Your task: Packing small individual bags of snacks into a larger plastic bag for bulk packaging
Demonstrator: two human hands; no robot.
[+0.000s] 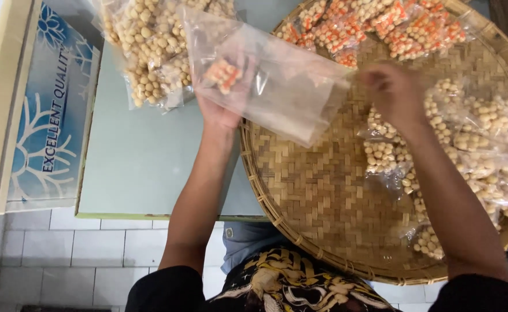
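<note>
The left hand (219, 112) holds a clear plastic bag (265, 81) up by its mouth, so the few orange-and-white snacks (223, 74) stay inside. The right hand (394, 92) pinches the bag's far edge above the woven tray (317, 190), keeping it open beside the small packets (473, 138).

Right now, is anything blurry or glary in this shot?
Head view: the right hand is motion-blurred at the fingers; the left hand is sharper behind the clear plastic bag, which shows soft sheen; the woven bamboo tray is crisp under even light; the small packets glint faintly.
</note>
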